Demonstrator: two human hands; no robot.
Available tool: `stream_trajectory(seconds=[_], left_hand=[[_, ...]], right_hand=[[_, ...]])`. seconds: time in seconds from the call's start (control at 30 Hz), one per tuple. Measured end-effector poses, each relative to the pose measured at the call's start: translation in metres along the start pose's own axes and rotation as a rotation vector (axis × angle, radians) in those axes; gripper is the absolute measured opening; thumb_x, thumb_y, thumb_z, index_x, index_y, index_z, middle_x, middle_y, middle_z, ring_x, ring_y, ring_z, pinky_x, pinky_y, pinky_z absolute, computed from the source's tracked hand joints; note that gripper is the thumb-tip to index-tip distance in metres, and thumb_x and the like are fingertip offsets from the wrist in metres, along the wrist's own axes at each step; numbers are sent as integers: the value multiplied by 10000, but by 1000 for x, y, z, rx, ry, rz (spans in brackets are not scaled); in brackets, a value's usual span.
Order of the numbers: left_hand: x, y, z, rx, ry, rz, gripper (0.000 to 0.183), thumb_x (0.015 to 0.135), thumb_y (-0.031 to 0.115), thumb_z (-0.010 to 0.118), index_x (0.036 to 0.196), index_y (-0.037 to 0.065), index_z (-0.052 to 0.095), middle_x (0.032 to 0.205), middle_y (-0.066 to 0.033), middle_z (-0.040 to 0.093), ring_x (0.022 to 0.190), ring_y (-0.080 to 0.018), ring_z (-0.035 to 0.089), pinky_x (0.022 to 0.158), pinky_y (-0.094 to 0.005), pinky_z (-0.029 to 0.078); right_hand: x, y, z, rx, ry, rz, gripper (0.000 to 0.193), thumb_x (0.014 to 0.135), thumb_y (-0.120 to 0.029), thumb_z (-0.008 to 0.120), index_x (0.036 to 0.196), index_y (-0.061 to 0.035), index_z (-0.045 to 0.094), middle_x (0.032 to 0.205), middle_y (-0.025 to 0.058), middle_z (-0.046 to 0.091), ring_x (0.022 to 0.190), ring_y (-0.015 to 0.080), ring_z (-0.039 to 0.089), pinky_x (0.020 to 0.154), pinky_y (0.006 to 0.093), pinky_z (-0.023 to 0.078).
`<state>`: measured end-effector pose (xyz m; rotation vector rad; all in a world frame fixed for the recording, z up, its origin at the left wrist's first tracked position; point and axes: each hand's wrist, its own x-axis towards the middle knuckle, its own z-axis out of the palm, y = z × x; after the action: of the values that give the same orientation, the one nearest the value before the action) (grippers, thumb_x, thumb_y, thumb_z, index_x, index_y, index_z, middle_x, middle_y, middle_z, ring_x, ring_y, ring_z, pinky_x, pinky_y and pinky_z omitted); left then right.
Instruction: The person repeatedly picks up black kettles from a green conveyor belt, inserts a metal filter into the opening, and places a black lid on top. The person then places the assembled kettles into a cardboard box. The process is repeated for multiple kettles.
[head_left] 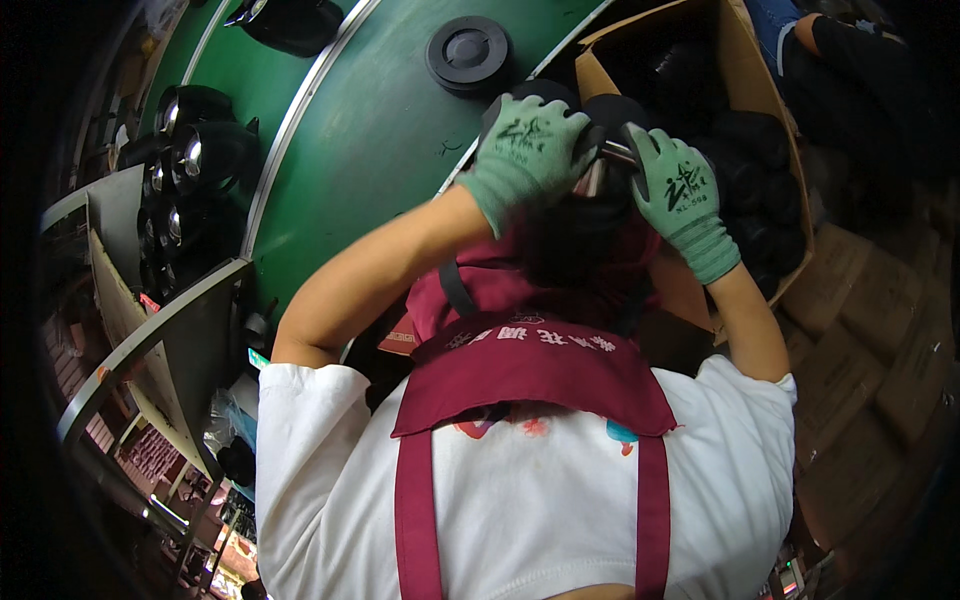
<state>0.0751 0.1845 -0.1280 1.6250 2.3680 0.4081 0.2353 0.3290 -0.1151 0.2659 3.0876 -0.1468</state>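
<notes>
While both my green-gloved hands are closed around it, the black round part (600, 125) sits just above the middle of the frame, at the near edge of the green belt (370, 130): my left hand (525, 150) is clenched over its top and left side, my right hand (675, 190) curls on its right, and a short metal-looking piece (617, 152) shows between them, though I cannot tell which hand grips that. Most of the part is hidden under my gloves; what shows is dark, matte and rounded. I judge it stiff and moderately heavy, hardly fragile, smooth enough to slip without the gloves' coating, so the rim on both sides seems the place to take hold. Farther up the belt lies a flat black disc (468, 52). At upper right an open cardboard box (745, 60) holds more dark parts. At left, shiny black housings (190, 150) stand on a grey rack (150, 330).
</notes>
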Motion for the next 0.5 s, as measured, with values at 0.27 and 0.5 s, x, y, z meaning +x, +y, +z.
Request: stream_trajectory(seconds=[0.27, 0.5], left_hand=[[-20, -33, 25, -246, 247, 290, 212, 939, 269, 634, 1034, 86, 684, 983, -124, 639, 940, -355, 595, 811, -496, 448], [8, -39, -4, -340, -84, 594, 411, 913, 265, 624, 1292, 105, 616, 1235, -95, 670, 1191, -312, 607, 1073, -455, 389]], right_hand=[[-8, 29, -16, 900, 61, 0, 529, 956, -407, 639, 1318, -21, 625, 1082, 147, 680, 998, 290, 685, 826, 369, 546], [11, -26, 18, 1768, 79, -279, 392, 866, -410, 708, 990, -40, 741, 927, 79, 726, 844, 207, 698, 788, 338, 524]])
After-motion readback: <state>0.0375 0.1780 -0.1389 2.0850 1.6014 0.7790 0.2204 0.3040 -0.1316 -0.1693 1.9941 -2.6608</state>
